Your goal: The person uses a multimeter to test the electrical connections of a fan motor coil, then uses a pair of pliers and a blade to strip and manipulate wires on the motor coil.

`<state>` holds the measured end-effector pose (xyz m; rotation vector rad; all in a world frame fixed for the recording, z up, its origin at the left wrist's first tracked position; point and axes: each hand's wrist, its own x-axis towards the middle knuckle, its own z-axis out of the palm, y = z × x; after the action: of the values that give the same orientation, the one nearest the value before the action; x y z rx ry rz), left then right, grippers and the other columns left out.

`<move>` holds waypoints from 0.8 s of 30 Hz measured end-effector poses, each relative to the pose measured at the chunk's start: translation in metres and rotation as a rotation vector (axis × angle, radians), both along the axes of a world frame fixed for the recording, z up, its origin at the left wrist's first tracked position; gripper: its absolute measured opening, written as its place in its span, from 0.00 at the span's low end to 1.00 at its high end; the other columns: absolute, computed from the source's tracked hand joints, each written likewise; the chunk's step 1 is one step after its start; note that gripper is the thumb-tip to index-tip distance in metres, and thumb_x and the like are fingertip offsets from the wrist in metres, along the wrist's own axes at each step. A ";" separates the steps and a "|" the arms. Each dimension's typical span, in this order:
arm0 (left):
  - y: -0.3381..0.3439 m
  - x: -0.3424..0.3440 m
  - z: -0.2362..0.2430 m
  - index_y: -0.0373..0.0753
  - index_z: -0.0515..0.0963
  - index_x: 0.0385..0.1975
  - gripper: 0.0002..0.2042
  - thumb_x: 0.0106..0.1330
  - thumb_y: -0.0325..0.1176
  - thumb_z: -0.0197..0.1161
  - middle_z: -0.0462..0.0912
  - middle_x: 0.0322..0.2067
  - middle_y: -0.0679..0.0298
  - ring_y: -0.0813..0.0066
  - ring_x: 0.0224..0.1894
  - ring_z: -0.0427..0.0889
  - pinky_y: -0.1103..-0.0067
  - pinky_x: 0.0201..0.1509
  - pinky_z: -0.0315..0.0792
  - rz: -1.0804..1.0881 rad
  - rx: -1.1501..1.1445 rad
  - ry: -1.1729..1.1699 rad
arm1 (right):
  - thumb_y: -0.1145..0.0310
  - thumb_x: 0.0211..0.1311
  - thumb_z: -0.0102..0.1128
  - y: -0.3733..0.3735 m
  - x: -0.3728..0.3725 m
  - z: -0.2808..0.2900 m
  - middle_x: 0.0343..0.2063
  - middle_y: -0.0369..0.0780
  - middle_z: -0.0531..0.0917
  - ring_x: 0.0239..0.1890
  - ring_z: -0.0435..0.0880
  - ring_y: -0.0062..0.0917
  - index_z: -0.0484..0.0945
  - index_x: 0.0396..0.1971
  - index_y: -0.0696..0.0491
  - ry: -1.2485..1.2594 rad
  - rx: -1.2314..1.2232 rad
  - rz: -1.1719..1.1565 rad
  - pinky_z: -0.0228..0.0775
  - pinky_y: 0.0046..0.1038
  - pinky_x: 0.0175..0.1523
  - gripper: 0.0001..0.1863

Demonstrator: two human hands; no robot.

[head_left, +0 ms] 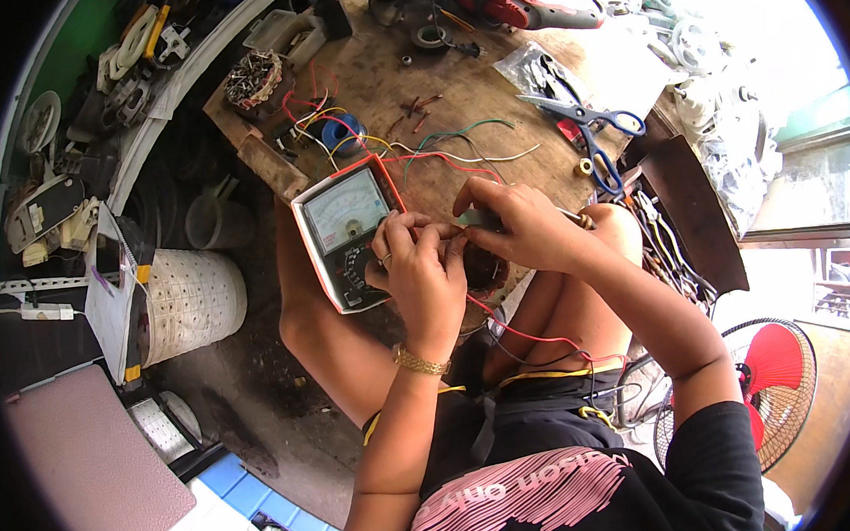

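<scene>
My left hand (423, 270), with a gold watch (420, 361) at its wrist, has its fingers bent together over a round copper-wound coil (486, 268) above my lap. What those fingertips pinch is too small to make out. My right hand (531, 225) meets them from the right, thumb and forefinger closed on a small thin greenish piece (478, 218). Both hands cover most of the coil. Just left of them an analog multimeter (345, 215) leans in its orange-red case at the table's near edge. A red test lead (534, 336) runs across my lap.
Loose coloured wires and a blue wire spool (343, 135) lie on the wooden table (365, 38). Blue-handled scissors (586, 120) sit at its right, a red power tool (527, 8) at the back. A fan (772, 372) stands at lower right, a white perforated drum (196, 301) at left.
</scene>
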<state>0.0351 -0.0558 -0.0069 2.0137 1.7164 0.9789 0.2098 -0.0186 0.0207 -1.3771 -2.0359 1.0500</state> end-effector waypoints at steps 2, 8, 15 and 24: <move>0.000 -0.002 -0.001 0.35 0.82 0.31 0.07 0.59 0.30 0.73 0.75 0.48 0.57 0.53 0.60 0.69 0.60 0.62 0.63 -0.002 0.003 0.005 | 0.68 0.59 0.66 0.001 -0.001 -0.002 0.28 0.47 0.82 0.35 0.85 0.44 0.78 0.46 0.52 -0.002 0.001 0.011 0.73 0.41 0.39 0.15; 0.000 -0.002 -0.001 0.35 0.82 0.31 0.07 0.59 0.29 0.73 0.75 0.48 0.58 0.53 0.61 0.69 0.59 0.63 0.62 -0.009 0.005 0.007 | 0.65 0.58 0.66 0.002 -0.001 -0.004 0.29 0.49 0.85 0.38 0.86 0.49 0.78 0.45 0.52 -0.037 -0.022 0.018 0.76 0.46 0.42 0.16; 0.000 -0.002 -0.001 0.36 0.82 0.31 0.06 0.59 0.29 0.73 0.75 0.47 0.59 0.53 0.61 0.68 0.60 0.63 0.62 -0.010 0.008 0.013 | 0.65 0.58 0.64 0.002 -0.003 -0.007 0.30 0.50 0.85 0.40 0.86 0.49 0.79 0.43 0.52 0.029 -0.066 -0.005 0.76 0.46 0.44 0.14; -0.001 -0.002 -0.001 0.37 0.82 0.30 0.06 0.58 0.29 0.74 0.75 0.45 0.60 0.54 0.60 0.69 0.60 0.61 0.63 -0.001 0.006 -0.008 | 0.65 0.62 0.65 0.012 0.008 0.003 0.26 0.41 0.77 0.30 0.77 0.28 0.78 0.44 0.54 0.063 -0.040 -0.016 0.70 0.32 0.37 0.13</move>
<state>0.0335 -0.0568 -0.0075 2.0108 1.7104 0.9921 0.2176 -0.0068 0.0236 -1.3609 -1.9658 1.1179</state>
